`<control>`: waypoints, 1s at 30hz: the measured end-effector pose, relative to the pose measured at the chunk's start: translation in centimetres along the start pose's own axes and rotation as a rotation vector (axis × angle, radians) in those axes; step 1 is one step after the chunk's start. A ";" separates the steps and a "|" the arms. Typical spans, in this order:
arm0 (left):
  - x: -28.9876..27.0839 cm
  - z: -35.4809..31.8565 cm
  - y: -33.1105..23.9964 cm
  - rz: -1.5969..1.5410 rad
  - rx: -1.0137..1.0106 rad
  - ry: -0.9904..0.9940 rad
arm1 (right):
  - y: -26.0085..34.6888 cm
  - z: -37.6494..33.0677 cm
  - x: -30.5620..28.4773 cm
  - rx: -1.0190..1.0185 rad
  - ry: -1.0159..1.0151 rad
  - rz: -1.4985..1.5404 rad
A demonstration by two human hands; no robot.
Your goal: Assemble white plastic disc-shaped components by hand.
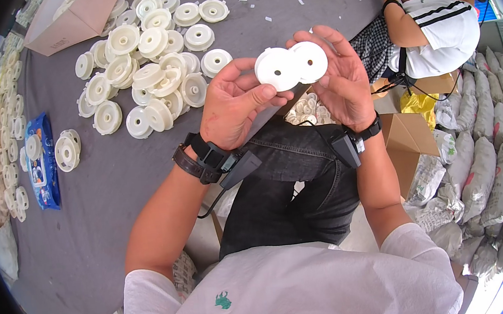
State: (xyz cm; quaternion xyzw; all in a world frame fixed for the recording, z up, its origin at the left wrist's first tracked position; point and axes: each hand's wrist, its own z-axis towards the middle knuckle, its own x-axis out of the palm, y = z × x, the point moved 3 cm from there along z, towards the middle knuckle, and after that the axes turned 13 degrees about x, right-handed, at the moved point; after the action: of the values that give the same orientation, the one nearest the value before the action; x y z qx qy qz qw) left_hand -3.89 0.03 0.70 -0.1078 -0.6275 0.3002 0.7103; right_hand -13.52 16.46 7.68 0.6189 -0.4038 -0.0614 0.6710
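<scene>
My left hand (238,100) pinches a round white plastic disc (269,76) with a small hole in its centre, thumb on its lower edge. A second white disc (313,58), also holed in the middle, is gripped at its right side by my right hand (341,77). The two discs meet, the right one overlapping the edge of the left one. Both are held up in front of my knees, near the table's edge. Just left of my hands lies a loose heap of similar white plastic discs (157,75) with rims and hubs.
A pink-white box (66,23) stands at the back left. Left lie a blue packet (42,163) and strung-out rows of white parts (10,145). An open cardboard box (407,147) stands by my right arm, with stacked sacks (488,163) beyond. A co-worker (440,30) sits at the far right.
</scene>
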 end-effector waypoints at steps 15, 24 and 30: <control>0.1 -0.1 -0.1 -0.005 -0.001 -0.004 | -0.2 0.0 0.0 -0.019 0.007 -0.023; -0.1 0.0 -0.1 -0.040 -0.009 -0.014 | -0.4 0.1 -0.3 -0.039 0.028 -0.074; 0.4 -0.4 -0.3 -0.108 0.009 -0.062 | -0.6 -0.4 0.0 -0.055 0.038 -0.093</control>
State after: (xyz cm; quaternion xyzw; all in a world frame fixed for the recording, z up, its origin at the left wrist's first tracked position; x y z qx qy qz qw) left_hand -3.37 0.11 1.15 -0.0611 -0.6529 0.2675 0.7060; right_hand -13.04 16.62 7.18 0.6193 -0.3599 -0.0920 0.6917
